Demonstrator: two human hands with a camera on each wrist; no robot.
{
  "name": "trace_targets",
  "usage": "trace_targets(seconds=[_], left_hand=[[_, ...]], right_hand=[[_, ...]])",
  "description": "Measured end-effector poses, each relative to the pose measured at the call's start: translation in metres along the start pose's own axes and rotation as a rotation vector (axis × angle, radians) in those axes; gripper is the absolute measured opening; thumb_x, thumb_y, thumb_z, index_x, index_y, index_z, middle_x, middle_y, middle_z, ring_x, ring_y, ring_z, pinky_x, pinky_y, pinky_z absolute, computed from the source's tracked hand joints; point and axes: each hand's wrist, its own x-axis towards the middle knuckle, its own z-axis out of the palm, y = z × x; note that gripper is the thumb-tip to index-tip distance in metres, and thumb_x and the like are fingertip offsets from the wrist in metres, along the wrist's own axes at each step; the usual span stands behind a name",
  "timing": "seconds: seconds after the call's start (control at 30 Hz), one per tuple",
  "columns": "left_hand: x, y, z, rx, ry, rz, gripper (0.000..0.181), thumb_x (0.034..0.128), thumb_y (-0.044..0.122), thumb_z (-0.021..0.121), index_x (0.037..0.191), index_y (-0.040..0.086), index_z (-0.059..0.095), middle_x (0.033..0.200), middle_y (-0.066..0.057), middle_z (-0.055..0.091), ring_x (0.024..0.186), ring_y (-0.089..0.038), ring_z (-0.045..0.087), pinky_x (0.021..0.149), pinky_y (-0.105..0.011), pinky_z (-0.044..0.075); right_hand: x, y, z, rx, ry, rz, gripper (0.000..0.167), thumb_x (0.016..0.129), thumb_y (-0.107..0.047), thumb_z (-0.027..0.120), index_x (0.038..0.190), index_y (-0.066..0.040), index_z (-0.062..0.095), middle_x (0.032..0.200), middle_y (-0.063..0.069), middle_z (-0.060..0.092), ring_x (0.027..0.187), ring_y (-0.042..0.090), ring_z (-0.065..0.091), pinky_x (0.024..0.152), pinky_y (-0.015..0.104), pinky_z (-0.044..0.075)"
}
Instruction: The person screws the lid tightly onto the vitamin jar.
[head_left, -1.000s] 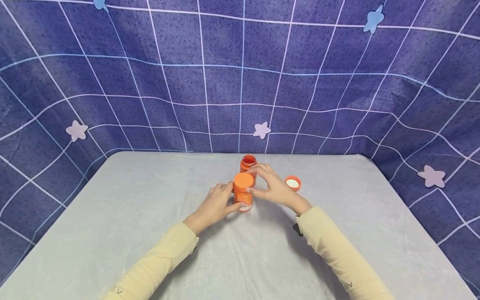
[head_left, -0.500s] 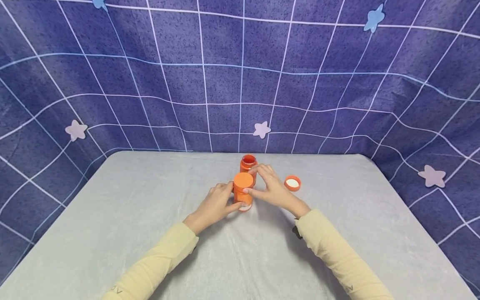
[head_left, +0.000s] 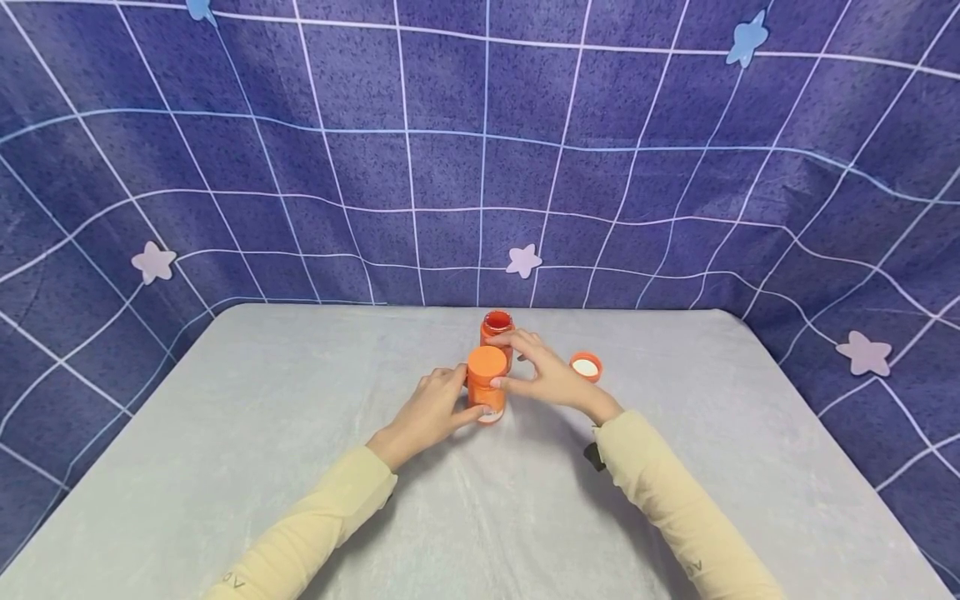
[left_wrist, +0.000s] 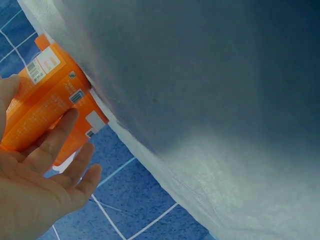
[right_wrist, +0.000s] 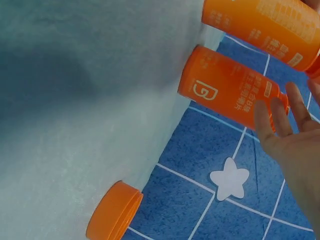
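Two hands round a capped orange bottle

The near bottle (head_left: 486,397) is a smooth, glossy cylinder, standing upright on a soft, faintly creased grey cloth (head_left: 300,417). Its lid (head_left: 487,363) is a flat-topped orange disc. Behind the cloth hangs a blue curtain (head_left: 337,167), speckled, lined in pale squares and dotted with rounded stars (head_left: 523,261). To the right lies a loose cap (head_left: 586,367), white inside.

The head view shows the far bottle's open mouth; the right wrist view adds white lettering on that far bottle (right_wrist: 227,90) and the loose cap's plain side wall. Only the left wrist view shows a white barcode label (left_wrist: 46,65) on the near bottle.

The left hand (head_left: 426,413) clasps the near bottle's body between thumb and fingers. The right hand (head_left: 557,382) pinches the lid above, thumb on the near side, forefinger beyond; whether its other fingers touch the far bottle, I cannot tell.
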Motion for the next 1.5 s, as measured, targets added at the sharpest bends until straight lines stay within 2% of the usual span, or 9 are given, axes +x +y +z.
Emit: trace_targets(seconds=[0.13, 0.33, 0.53, 0.67, 0.77, 0.9, 1.07, 1.3, 1.5], left_hand=[[0.000, 0.000, -0.001, -0.004, 0.000, 0.002, 0.059, 0.0797, 0.045, 0.066, 0.121, 0.006, 0.048, 0.108, -0.010, 0.065, 0.104, -0.031, 0.055, 0.089, -0.045, 0.040], [0.000, 0.001, -0.002, -0.002, -0.010, -0.001, 0.059, 0.0801, 0.045, 0.065, 0.121, 0.006, 0.048, 0.107, -0.010, 0.065, 0.104, -0.031, 0.055, 0.090, -0.045, 0.039], [0.000, 0.002, -0.002, -0.008, -0.011, -0.002, 0.058, 0.0799, 0.044, 0.066, 0.120, 0.006, 0.048, 0.106, -0.010, 0.066, 0.104, -0.032, 0.055, 0.091, -0.045, 0.039], [0.000, 0.002, -0.003, -0.008, -0.011, -0.003, 0.060, 0.0800, 0.045, 0.065, 0.121, 0.005, 0.048, 0.107, -0.011, 0.065, 0.105, -0.032, 0.055, 0.091, -0.046, 0.039], [0.000, 0.001, -0.003, -0.006, -0.010, -0.002, 0.061, 0.0801, 0.045, 0.065, 0.122, 0.004, 0.048, 0.108, -0.011, 0.065, 0.104, -0.032, 0.055, 0.091, -0.046, 0.039], [0.000, 0.001, -0.002, 0.000, -0.010, -0.002, 0.060, 0.0801, 0.045, 0.065, 0.121, 0.004, 0.048, 0.106, -0.011, 0.065, 0.103, -0.031, 0.055, 0.090, -0.045, 0.039], [0.000, 0.001, -0.001, 0.006, -0.008, -0.001, 0.059, 0.0800, 0.045, 0.065, 0.119, 0.004, 0.049, 0.102, -0.010, 0.066, 0.101, -0.030, 0.056, 0.089, -0.044, 0.040], [0.001, 0.000, -0.001, 0.009, -0.011, -0.002, 0.059, 0.0800, 0.044, 0.066, 0.119, 0.003, 0.049, 0.102, -0.010, 0.066, 0.102, -0.030, 0.055, 0.090, -0.045, 0.039], [0.001, 0.000, -0.001, 0.008, -0.010, -0.002, 0.059, 0.0799, 0.045, 0.066, 0.119, 0.004, 0.049, 0.103, -0.010, 0.066, 0.102, -0.030, 0.055, 0.090, -0.044, 0.040]], right_hand=[[0.001, 0.002, -0.003, 0.025, -0.029, -0.017, 0.054, 0.082, -0.022, 0.068, 0.131, -0.012, 0.047, 0.127, 0.002, 0.049, 0.111, 0.020, 0.041, 0.088, 0.045, 0.039], [0.002, -0.001, -0.006, 0.046, -0.044, -0.006, 0.050, 0.083, -0.017, 0.067, 0.129, -0.010, 0.049, 0.128, 0.007, 0.050, 0.111, 0.023, 0.042, 0.087, 0.041, 0.039], [0.001, 0.001, -0.004, 0.034, -0.021, -0.012, 0.049, 0.082, -0.022, 0.068, 0.127, -0.014, 0.051, 0.127, 0.001, 0.050, 0.113, 0.018, 0.041, 0.088, 0.046, 0.039], [0.000, 0.000, -0.001, 0.023, 0.026, -0.001, 0.048, 0.080, -0.024, 0.070, 0.124, -0.015, 0.053, 0.124, 0.000, 0.051, 0.115, 0.018, 0.040, 0.093, 0.048, 0.037], [0.000, -0.001, 0.003, 0.015, 0.081, 0.002, 0.047, 0.077, -0.024, 0.073, 0.119, -0.015, 0.055, 0.120, 0.001, 0.053, 0.113, 0.018, 0.043, 0.093, 0.045, 0.038], [-0.001, -0.001, 0.010, 0.011, 0.148, 0.008, 0.047, 0.074, -0.022, 0.076, 0.114, -0.012, 0.055, 0.110, 0.001, 0.056, 0.105, 0.021, 0.046, 0.088, 0.043, 0.042], [-0.001, -0.001, 0.016, -0.006, 0.193, 0.031, 0.047, 0.073, -0.022, 0.077, 0.111, -0.010, 0.053, 0.106, 0.000, 0.057, 0.101, 0.022, 0.046, 0.087, 0.043, 0.043], [-0.001, -0.001, 0.017, -0.021, 0.191, 0.030, 0.048, 0.073, -0.024, 0.077, 0.111, -0.010, 0.052, 0.107, 0.001, 0.056, 0.101, 0.020, 0.046, 0.086, 0.046, 0.043], [-0.001, 0.000, 0.012, -0.013, 0.145, 0.009, 0.052, 0.074, -0.024, 0.076, 0.117, -0.008, 0.051, 0.110, 0.002, 0.055, 0.104, 0.023, 0.046, 0.087, 0.044, 0.041]])
